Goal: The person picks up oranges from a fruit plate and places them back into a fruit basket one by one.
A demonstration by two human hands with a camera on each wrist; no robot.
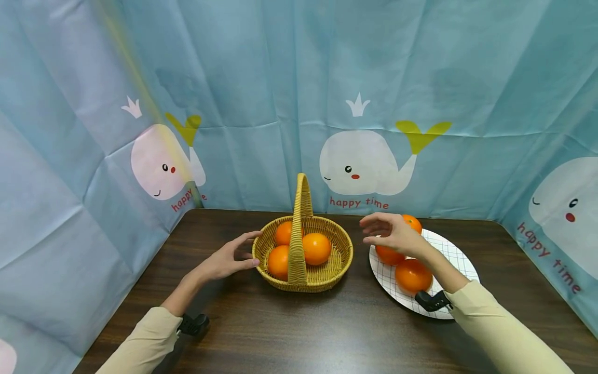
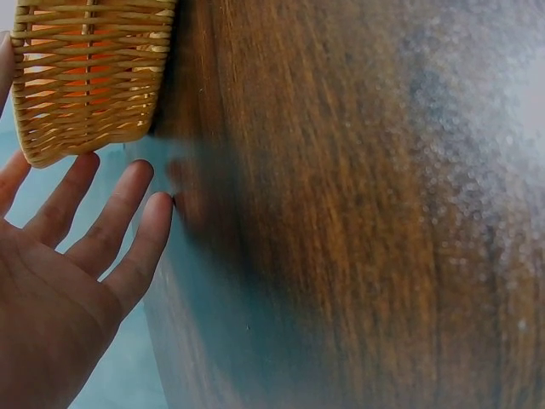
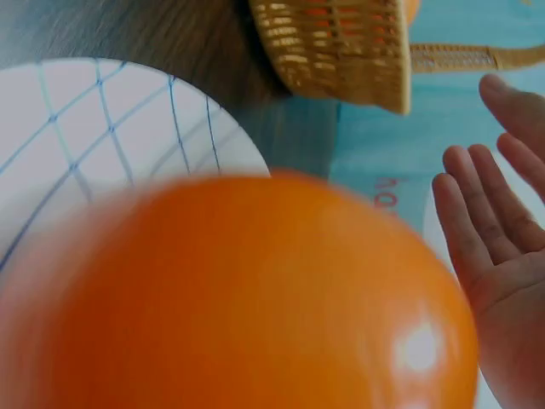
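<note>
My left hand (image 1: 226,261) is at the left side of a yellow wicker basket (image 1: 327,280), fingertips right at its rim and the thumb lower down. In the left wrist view the fingers (image 2: 111,217) are spread and relaxed beside the woven wall. Three oranges (image 1: 316,249) lie in the basket, two of them partly behind its tall handle (image 1: 297,239). Over the left part of a white plate (image 1: 455,262) hovers my right hand (image 1: 397,235), its fingers loosely extended toward the basket and holding nothing. Below it sit three oranges (image 1: 413,276) on the plate, partly covered by the hand and forearm.
The dark wooden table (image 1: 299,332) runs back to a blue curtain (image 1: 261,156) printed with whales, which also borders both sides. Each wrist wears a black strap with a small camera (image 1: 427,301). The basket handle rises high between the two hands.
</note>
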